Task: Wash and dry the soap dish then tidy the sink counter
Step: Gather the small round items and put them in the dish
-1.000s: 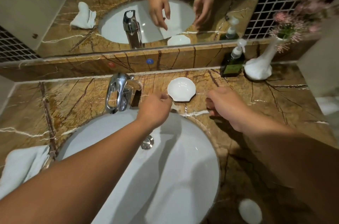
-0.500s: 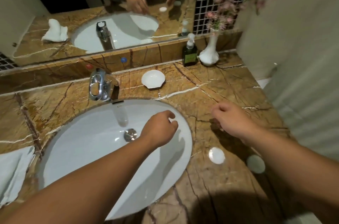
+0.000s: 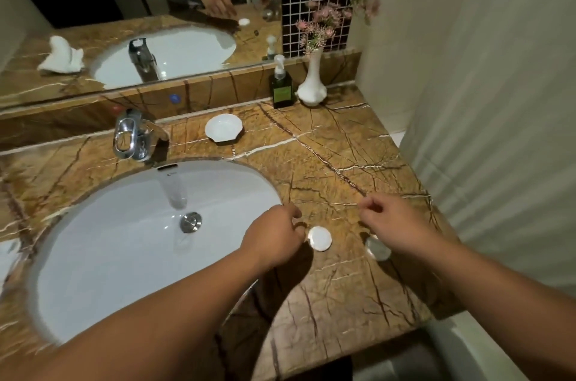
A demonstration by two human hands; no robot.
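The white shell-shaped soap dish (image 3: 223,128) lies on the brown marble counter (image 3: 336,143) behind the basin, to the right of the chrome tap (image 3: 131,139). A round white soap (image 3: 320,238) rests on the counter right of the basin (image 3: 118,243). My left hand (image 3: 276,237) hovers just left of it, fingertips at its edge, holding nothing. A second round pale object (image 3: 377,248) lies partly under my right hand (image 3: 389,224), whose fingers are loosely curled with nothing in them.
A green pump bottle (image 3: 282,87) and a white vase of pink flowers (image 3: 311,84) stand at the back right. A white towel's corner (image 3: 7,259) shows at the left edge. A pale wall (image 3: 486,100) bounds the counter on the right, and a mirror runs behind.
Both hands drew back from the soap dish toward the counter's front. My left hand crossed over the basin to the round soap; my right hand came over the second round object.
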